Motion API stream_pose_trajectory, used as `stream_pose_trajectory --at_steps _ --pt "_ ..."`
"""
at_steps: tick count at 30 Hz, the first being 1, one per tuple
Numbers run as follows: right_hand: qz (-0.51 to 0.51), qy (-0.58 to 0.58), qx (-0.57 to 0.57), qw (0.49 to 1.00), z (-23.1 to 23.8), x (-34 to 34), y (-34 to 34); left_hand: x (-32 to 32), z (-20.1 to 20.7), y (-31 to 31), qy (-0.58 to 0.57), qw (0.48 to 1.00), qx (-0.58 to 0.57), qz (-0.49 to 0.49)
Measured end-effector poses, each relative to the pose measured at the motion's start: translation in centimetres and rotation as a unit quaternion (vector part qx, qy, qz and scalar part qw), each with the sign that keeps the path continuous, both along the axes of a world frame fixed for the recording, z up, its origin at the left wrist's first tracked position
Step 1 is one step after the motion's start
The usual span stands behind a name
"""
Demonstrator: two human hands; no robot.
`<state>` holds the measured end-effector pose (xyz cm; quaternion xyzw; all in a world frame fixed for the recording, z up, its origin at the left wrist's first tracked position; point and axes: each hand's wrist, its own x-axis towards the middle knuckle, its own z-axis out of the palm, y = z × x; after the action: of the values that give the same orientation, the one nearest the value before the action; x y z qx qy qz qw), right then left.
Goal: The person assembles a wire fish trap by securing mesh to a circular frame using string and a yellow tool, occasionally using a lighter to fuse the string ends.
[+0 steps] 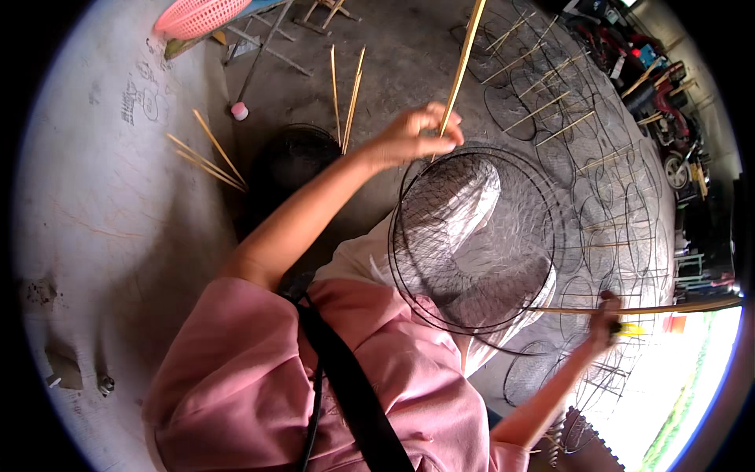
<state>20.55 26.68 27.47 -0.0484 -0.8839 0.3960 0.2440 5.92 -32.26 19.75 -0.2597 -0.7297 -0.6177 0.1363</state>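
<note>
Across my lap lies a round net frame (503, 228), made of thin black wire hoops with fine dark mesh. My left hand (417, 135) is closed at its far edge, pinching a long, pale bamboo stick (462, 67) that points up and away. Out to the right, my right hand (604, 324) is slightly blurred and closed around another bamboo stick (676, 307), which runs sideways from the hoop's right edge. Something yellow (631, 330) shows beside that hand; its kind cannot be made out.
Many similar wire-and-net frames (605, 220) with sticks cover the floor at right. To the left stand a dark round stack (295, 157) and upright sticks (351, 98). A pink basket (200, 17) sits at the upper left, near a small pink-and-white object (239, 111). Motorcycles (668, 102) are parked far right.
</note>
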Motion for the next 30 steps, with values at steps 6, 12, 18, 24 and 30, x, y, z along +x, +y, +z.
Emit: stream_pose_trajectory --at_steps 6,12,18,24,30 --pt "-0.071 0.053 0.037 0.995 -19.3 7.9 -15.1 12.2 -19.1 1.4 -0.19 0.971 0.11 0.098" --pt "0.005 -0.026 -0.077 0.997 -17.1 -0.5 -18.6 3.7 -14.1 -1.8 -0.195 0.91 0.327 0.168" --pt "0.16 0.052 -0.082 0.982 -2.8 -14.6 -31.1 5.5 -4.5 -10.8 -0.151 0.826 0.465 0.28" --pt "0.344 0.01 0.038 0.938 2.5 -19.9 -53.9 9.3 -11.4 -24.7 -0.057 0.725 0.398 0.559" --pt "0.476 0.068 0.075 0.874 -9.5 -23.2 -70.5 9.8 -28.6 -32.3 -0.102 0.659 0.253 0.701"
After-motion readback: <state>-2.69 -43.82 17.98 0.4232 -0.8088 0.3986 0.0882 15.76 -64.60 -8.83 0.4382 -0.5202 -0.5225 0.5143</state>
